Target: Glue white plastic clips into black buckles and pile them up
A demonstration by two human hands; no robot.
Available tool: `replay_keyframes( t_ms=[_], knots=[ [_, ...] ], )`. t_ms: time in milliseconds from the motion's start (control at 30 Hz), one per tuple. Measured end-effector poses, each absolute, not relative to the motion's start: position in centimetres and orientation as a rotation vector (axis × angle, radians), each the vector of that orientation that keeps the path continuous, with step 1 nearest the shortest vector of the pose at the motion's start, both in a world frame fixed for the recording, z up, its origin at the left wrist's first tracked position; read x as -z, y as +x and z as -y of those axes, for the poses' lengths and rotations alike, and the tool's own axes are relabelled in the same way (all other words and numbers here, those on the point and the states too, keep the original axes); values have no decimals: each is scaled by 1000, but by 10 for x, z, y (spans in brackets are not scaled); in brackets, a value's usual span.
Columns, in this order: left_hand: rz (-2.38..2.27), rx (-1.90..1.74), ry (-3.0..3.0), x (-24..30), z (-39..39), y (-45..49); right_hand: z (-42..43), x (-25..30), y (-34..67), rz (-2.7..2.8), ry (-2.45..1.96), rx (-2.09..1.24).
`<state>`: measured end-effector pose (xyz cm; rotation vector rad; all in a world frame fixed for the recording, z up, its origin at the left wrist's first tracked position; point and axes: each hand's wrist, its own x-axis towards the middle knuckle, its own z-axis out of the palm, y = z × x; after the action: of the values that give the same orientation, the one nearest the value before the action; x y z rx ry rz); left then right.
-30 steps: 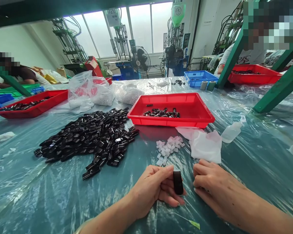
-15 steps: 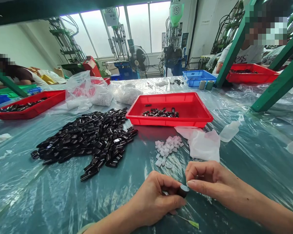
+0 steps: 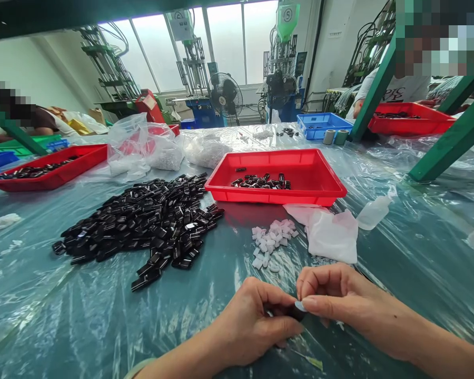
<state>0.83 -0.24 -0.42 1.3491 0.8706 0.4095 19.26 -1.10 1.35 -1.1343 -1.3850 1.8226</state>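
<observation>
My left hand (image 3: pixel 253 326) is closed around a small black plastic part (image 3: pixel 296 313), of which only the tip shows between the fingers. My right hand (image 3: pixel 335 295) pinches a small pale piece (image 3: pixel 300 305) against the end of that black part. Both hands rest low on the plastic-covered table (image 3: pixel 82 326) at the near edge. Just beyond them lies a small heap of white pieces (image 3: pixel 272 239). A large pile of black parts (image 3: pixel 142 221) spreads to the left.
A red tray (image 3: pixel 316 181) holding a few black parts sits straight ahead, with a white cloth (image 3: pixel 332 234) and a small clear bottle (image 3: pixel 373 212) near it. More red trays (image 3: pixel 47 168) and a blue bin (image 3: pixel 324 125) stand farther off. Green frame legs (image 3: pixel 450 142) rise at right. Other people sit at the far sides.
A second ago my left hand held the black part upright and my right hand was apart. My right hand has come in and now presses a pale piece onto the part's end.
</observation>
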Motion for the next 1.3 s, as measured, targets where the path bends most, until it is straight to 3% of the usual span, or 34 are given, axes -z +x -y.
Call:
replay_keyframes(
  t_ms=[433,933,1300],
  knots=[
    [-872,-408,1485,5,2,7,14,-5,188,916,-1129,-2069],
    [-870,-396,1554,5,2,6,14,1,187,855,-1143,-2072],
    [-851,-439,1049,-7,-5,10,12,1,186,872,-947,-1918]
  ],
)
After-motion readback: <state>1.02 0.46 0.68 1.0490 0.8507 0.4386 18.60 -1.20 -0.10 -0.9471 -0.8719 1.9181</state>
